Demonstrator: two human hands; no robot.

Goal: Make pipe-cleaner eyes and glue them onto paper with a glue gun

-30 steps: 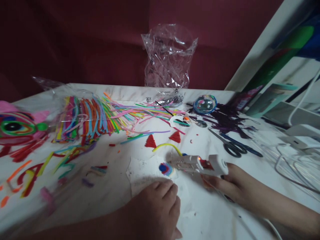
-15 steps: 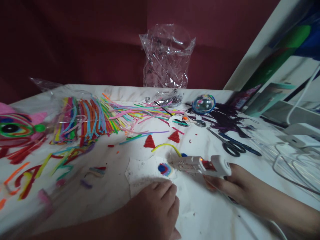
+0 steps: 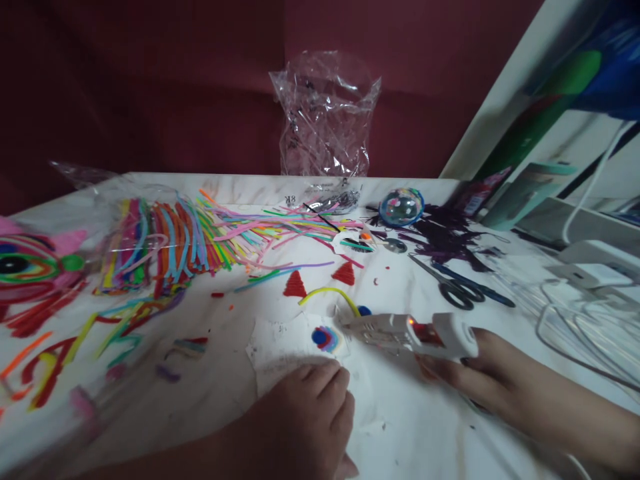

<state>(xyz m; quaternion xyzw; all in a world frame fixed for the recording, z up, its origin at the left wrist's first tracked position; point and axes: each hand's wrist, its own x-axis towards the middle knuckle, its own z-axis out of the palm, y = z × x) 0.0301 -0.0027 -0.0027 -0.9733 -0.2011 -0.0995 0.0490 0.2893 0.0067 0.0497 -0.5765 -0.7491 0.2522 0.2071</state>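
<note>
While the glue gun [image 3: 395, 332] is gripped in the right hand [image 3: 483, 367], the paper [image 3: 270, 347] is partly covered by the curled left hand [image 3: 317, 408]; whether anything is held there cannot be told. Just beyond that hand, a blue-centred piece [image 3: 324, 339] is set on the paper.

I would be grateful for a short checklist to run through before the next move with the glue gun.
1. Right hand gripping the glue gun: ok.
2. Orange light lit: ok.
3. Glue gun hot enough: cannot tell.
4. Left hand apart from the gun's tip: ok, a gap shows.
5. Blue-centred disc uncovered by fingers: ok.
6. Scissors away from both hands: ok.
</note>
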